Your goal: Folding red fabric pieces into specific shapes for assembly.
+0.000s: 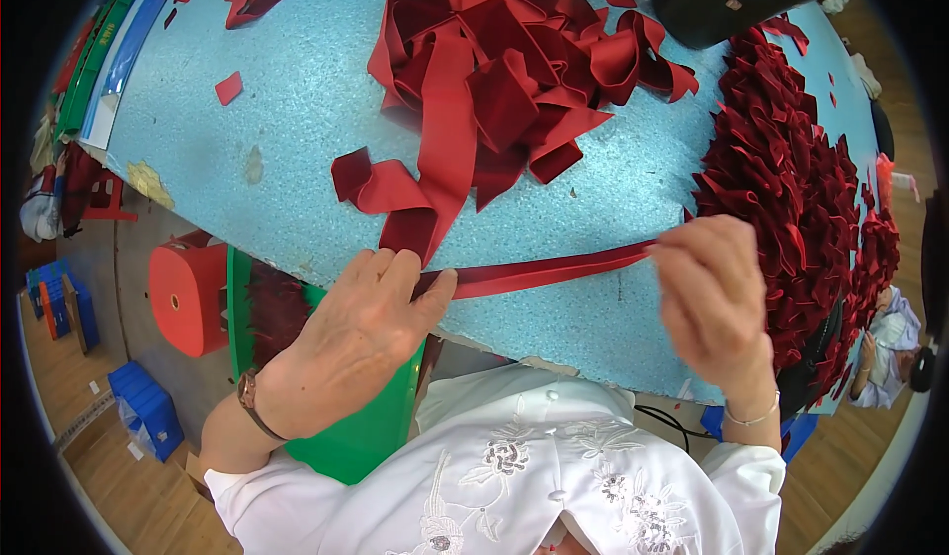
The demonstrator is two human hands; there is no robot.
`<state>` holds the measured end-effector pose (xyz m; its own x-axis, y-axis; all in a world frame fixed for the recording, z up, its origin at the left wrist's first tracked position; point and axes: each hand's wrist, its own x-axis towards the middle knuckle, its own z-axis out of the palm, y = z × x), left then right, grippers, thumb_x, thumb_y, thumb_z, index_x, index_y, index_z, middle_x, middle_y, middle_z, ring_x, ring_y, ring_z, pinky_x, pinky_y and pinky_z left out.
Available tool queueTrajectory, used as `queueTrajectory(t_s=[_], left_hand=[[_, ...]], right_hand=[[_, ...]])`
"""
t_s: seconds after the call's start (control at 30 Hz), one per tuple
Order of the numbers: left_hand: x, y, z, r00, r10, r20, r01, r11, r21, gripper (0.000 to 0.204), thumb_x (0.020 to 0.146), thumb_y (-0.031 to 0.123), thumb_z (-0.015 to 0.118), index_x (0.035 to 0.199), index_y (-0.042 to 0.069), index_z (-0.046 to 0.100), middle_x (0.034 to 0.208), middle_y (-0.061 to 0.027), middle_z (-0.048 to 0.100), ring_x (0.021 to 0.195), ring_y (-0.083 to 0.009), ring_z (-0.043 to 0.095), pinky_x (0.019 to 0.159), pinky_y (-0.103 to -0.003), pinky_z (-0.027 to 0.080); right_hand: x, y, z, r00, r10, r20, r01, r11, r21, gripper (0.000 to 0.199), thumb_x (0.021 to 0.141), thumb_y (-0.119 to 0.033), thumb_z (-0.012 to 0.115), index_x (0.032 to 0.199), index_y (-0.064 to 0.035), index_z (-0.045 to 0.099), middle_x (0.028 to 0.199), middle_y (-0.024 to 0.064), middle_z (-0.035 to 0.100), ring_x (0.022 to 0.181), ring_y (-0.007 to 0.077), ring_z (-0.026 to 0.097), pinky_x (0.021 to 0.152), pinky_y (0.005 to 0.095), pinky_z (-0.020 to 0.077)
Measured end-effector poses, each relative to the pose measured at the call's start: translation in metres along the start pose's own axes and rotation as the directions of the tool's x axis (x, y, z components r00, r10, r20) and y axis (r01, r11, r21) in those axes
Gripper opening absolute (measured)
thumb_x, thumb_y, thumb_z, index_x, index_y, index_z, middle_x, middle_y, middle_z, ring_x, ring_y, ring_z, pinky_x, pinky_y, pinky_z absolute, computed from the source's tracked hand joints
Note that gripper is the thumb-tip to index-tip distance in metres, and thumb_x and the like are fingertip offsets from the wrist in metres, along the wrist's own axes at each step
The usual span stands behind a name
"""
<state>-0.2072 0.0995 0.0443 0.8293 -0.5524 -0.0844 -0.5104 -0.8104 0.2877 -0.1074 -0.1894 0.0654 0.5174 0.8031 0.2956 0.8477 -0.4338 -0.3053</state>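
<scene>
A dark red velvet ribbon (554,272) stretches between my two hands, folded lengthwise, low over the near part of the blue table. My left hand (371,318) is closed on its left end, thumb and fingers pinching it. At the right end, my right hand (712,283) pinches the ribbon's tip between thumb and fingers. From my left hand the same red ribbon runs up toward a big loose heap of red ribbon (494,71). Just right of my right hand lies a large pile of folded dark red ribbon pieces (781,199).
The blue tabletop (267,170) has a chipped near edge. A black container (736,1) stands at the far right. Below the left edge are a green bin (366,436) and a red roll (188,293). Blue crates (146,407) sit on the floor. Another person (890,347) is at right.
</scene>
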Motion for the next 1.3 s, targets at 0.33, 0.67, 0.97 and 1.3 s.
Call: queueTrajectory(t_s=[0.33, 0.67, 0.97, 1.3], left_hand=[[0.003, 0.004, 0.0, 0.999, -0.051, 0.004, 0.052, 0.999, -0.009, 0.042, 0.069, 0.0, 0.06, 0.111, -0.003, 0.062, 0.078, -0.0094, 0.043, 0.072, -0.0228, 0.046, 0.066, -0.031, 0.042], [0.003, 0.002, -0.001, 0.999, -0.053, -0.008, 0.053, 0.998, -0.044, 0.042, 0.068, 0.001, 0.06, 0.11, -0.003, 0.063, 0.08, -0.0104, 0.044, 0.074, -0.024, 0.048, 0.067, -0.032, 0.043], [0.004, 0.006, -0.003, 0.994, -0.107, 0.007, 0.108, 0.993, -0.053, 0.042, 0.067, -0.001, 0.062, 0.109, -0.003, 0.063, 0.081, -0.0107, 0.043, 0.076, -0.025, 0.049, 0.07, -0.033, 0.044], [0.008, 0.009, -0.005, 0.991, -0.134, 0.017, 0.135, 0.986, -0.093, 0.044, 0.066, -0.004, 0.062, 0.11, -0.002, 0.064, 0.081, -0.0108, 0.044, 0.078, -0.0257, 0.05, 0.072, -0.034, 0.045]], right_hand=[[0.02, -0.028, 0.079, 0.966, -0.256, -0.02, 0.255, 0.967, -0.023, 0.034, 0.064, -0.006, 0.065, 0.096, 0.0046, 0.061, 0.093, 0.013, 0.057, 0.084, 0.0261, 0.057, 0.072, 0.0387, 0.0466], [0.002, -0.022, 0.072, 0.94, -0.306, 0.153, 0.334, 0.917, -0.217, 0.041, 0.066, -0.009, 0.059, 0.103, 0.0099, 0.061, 0.1, 0.0182, 0.058, 0.087, 0.0272, 0.058, 0.073, 0.036, 0.0474], [-0.015, -0.027, 0.063, 0.949, -0.096, 0.3, 0.198, 0.922, -0.332, 0.048, 0.068, -0.009, 0.056, 0.109, 0.016, 0.057, 0.119, 0.027, 0.053, 0.108, 0.036, 0.053, 0.093, 0.0445, 0.0468], [-0.033, -0.021, 0.044, 0.909, 0.031, 0.415, 0.16, 0.895, -0.417, 0.05, 0.074, -0.008, 0.053, 0.118, 0.0142, 0.054, 0.133, 0.024, 0.046, 0.133, 0.0354, 0.036, 0.11, 0.0543, 0.0285]])
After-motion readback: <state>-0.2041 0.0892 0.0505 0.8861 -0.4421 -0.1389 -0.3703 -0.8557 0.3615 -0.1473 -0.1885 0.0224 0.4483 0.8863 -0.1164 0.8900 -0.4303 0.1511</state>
